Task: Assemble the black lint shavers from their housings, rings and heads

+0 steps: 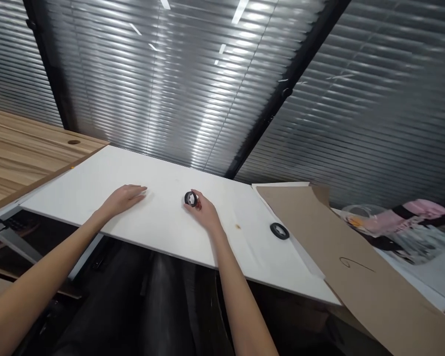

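A black ring (190,199) is sitting tilted at mid-frame, with the right hand (204,211) gripping it closely around its rim, fingers curling underneath and leaving its opening showing. The left hand (123,199) is resting open on the white bench (163,232), holding nothing. A second black ring (279,231) is lying right, near a brown cardboard sheet (341,252).

Prob. an office — venetian blinds (152,89) in black frames, wood bench (22,148) w/ cable hole (73,142), white board (163,237), cardboard sheet (348,257).
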`<state>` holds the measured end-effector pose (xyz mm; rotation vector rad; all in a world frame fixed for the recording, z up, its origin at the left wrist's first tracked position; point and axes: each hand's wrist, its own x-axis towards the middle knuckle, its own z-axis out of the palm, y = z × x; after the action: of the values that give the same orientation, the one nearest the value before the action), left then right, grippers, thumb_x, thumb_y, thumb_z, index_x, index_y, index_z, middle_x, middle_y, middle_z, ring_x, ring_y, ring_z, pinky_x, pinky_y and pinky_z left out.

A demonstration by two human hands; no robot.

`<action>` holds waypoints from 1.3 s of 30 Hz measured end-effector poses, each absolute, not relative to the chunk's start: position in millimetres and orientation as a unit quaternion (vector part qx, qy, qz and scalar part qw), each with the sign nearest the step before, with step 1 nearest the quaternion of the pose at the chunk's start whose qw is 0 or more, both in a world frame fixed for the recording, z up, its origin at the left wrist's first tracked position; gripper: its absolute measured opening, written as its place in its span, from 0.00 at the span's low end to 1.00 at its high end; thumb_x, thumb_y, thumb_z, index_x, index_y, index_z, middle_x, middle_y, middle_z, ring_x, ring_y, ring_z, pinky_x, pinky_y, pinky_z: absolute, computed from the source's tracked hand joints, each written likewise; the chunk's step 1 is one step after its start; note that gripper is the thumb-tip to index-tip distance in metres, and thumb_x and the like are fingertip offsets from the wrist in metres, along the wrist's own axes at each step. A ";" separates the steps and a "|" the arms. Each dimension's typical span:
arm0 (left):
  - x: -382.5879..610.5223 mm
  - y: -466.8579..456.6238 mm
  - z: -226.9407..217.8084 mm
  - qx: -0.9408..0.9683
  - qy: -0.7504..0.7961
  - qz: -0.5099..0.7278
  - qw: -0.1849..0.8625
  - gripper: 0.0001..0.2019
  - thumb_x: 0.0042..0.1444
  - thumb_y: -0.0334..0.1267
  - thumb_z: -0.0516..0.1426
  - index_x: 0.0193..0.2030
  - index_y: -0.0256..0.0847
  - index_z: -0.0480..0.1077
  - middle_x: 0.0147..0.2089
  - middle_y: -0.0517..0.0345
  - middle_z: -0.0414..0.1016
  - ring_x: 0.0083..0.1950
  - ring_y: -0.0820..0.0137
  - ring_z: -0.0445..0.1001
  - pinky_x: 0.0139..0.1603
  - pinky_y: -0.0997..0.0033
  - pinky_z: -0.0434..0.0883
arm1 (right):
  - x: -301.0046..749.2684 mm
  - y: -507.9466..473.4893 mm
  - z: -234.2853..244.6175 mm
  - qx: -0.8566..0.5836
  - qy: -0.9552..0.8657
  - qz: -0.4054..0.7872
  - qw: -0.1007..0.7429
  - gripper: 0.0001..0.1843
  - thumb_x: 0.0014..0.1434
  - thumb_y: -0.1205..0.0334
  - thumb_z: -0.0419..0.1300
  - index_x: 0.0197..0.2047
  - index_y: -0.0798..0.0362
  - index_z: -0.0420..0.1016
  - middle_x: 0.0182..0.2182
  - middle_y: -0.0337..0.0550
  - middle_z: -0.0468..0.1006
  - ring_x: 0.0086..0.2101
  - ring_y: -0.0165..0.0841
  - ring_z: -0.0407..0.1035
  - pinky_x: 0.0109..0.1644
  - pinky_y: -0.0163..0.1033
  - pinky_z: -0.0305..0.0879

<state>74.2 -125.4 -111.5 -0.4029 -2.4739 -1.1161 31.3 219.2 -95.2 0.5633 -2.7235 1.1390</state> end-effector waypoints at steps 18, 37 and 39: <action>76.1 -14.2 -115.1 -0.098 -0.687 -0.715 0.081 0.27 0.59 0.61 0.65 0.51 0.39 0.83 0.50 0.44 0.85 0.50 0.56 0.81 0.51 0.60 0.76 | 79.9 164.6 -88.2 0.256 -0.884 0.391 0.039 0.29 0.67 0.41 0.63 0.66 0.41 0.69 0.39 0.39 0.80 0.37 0.39 0.72 0.43 0.43 0.66; 81.6 -34.4 -105.0 -0.096 -0.625 -0.775 -0.005 0.27 0.44 0.51 0.77 0.49 0.39 0.85 0.50 0.42 0.85 0.51 0.55 0.82 0.57 0.55 0.74 | 78.3 164.3 -83.5 0.232 -0.893 0.385 0.028 0.27 0.66 0.38 0.61 0.58 0.47 0.66 0.33 0.36 0.73 0.33 0.38 0.70 0.37 0.41 0.61; 79.1 -34.2 -107.5 -0.100 -0.623 -0.776 -0.003 0.27 0.44 0.51 0.77 0.48 0.37 0.85 0.50 0.42 0.85 0.50 0.56 0.81 0.56 0.56 0.74 | 76.8 165.0 -85.8 0.240 -0.888 0.391 0.027 0.28 0.65 0.39 0.62 0.59 0.46 0.64 0.33 0.35 0.73 0.33 0.38 0.69 0.38 0.41 0.61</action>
<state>79.1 -34.2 -107.5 -0.3143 -1.9623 -2.4417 76.8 165.0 -85.8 0.7402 -2.7442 1.2076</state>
